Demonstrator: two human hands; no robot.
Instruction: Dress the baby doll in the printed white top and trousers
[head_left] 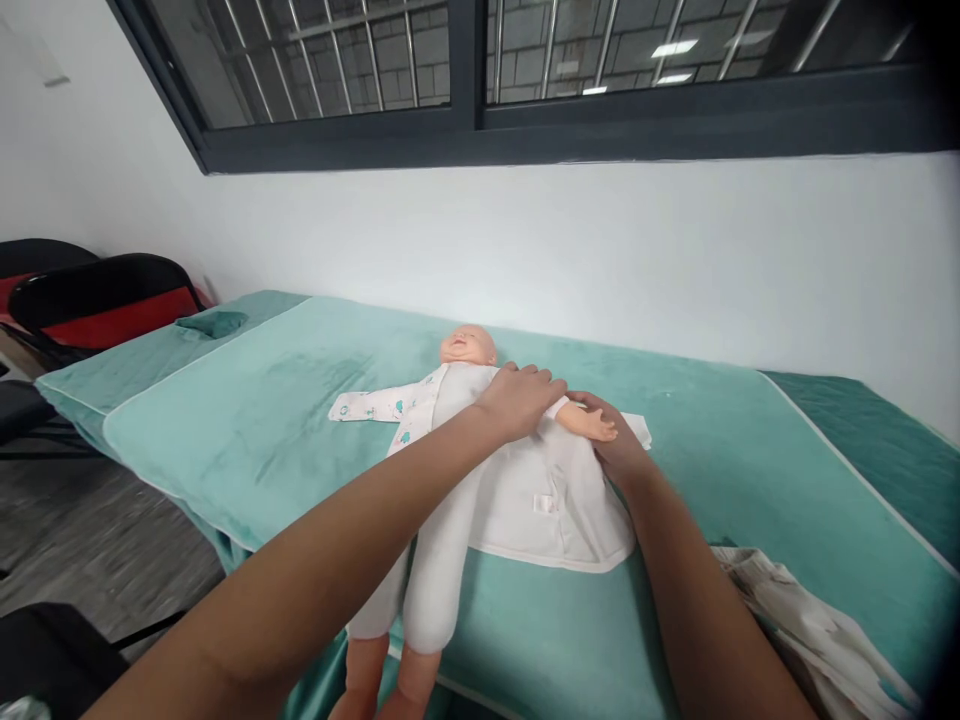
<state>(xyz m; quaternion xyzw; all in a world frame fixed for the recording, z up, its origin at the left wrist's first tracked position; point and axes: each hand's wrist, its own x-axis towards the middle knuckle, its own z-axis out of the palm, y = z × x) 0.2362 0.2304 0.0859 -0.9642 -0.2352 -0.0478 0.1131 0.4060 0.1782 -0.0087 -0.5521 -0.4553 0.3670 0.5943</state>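
Observation:
A baby doll (466, 349) lies on its back on a teal blanket (285, 420), head toward the wall, legs hanging over the near edge. A white printed garment (540, 500) lies open under and around it. My left hand (519, 397) rests palm down on the doll's chest and shoulder, fingers curled over the cloth. My right hand (611, 440) lies under the doll's bare arm (589, 422), which sticks out to the right; most of its fingers are hidden beneath that arm and the garment.
The blanket covers a low bed against a white wall below a dark-framed window (480, 80). Black and red chairs (90, 300) stand at the left. A crumpled pale cloth (810, 620) lies at the near right. A small teal cloth (214, 322) sits at the far left.

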